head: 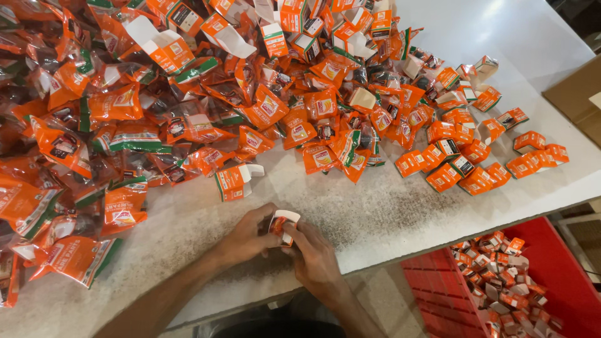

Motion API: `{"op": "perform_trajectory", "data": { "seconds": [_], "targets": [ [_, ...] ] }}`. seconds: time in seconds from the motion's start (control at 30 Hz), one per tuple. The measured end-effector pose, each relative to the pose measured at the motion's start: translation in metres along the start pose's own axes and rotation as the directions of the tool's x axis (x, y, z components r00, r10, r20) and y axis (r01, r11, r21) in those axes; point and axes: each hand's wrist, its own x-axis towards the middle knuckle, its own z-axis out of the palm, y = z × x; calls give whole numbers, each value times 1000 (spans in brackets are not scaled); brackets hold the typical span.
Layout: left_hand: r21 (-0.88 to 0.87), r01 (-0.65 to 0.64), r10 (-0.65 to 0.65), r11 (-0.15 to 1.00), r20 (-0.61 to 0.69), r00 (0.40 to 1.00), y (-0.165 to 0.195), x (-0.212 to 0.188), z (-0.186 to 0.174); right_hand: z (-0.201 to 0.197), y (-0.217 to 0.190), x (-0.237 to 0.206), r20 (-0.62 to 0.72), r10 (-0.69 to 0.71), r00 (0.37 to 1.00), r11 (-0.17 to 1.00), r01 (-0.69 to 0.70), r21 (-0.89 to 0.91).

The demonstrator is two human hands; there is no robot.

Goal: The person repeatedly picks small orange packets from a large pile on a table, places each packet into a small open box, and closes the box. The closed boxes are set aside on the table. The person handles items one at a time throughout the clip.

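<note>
Beside table (388,213), box-filled red crate (563,263)

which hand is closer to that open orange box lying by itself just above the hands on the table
Left. The left hand lies just below the open orange box, slightly to its right. The right hand is farther off, lower and well to the right of it.

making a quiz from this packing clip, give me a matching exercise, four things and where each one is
Things:
1. small carton held in both hands
2. red crate
3. heap of orange pouches
4. cardboard sheet

Places:
A. far right edge of the table
B. left part of the table
C. near table edge, at the middle
D. below the table, lower right

The left hand and right hand grip the carton between them over the white table.

Pairs: 1-C, 2-D, 3-B, 4-A
</note>
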Motion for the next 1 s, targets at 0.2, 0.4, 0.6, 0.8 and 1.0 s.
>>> {"op": "perform_trajectory", "data": {
  "seconds": [0.2, 0.4, 0.6, 0.8, 1.0],
  "targets": [
    [-261, 118, -98, 958, 92, 991, 3, 1, -17, 1, -4, 1, -34, -13, 999, 999, 15, 42],
    [-63, 95, -96, 993, -19, 995, -13, 19, -11, 3, -5, 0, -16, 33, 999, 998, -33, 49],
    [711, -535, 772, 456, -17, 635, -16, 7, 8, 6, 0, -5, -42, 32, 999, 999, -31, 10],
    [665, -597, 658, 448, 207, 724, -9, -22, 6, 17, 17, -20, -4, 236, 972, 964, -233, 131],
    [712, -556, 639, 429, 196, 744, -2, -24, 1, 22, 28, -25, -74, 136, 988, 987, -129, 90]
  ]
}}
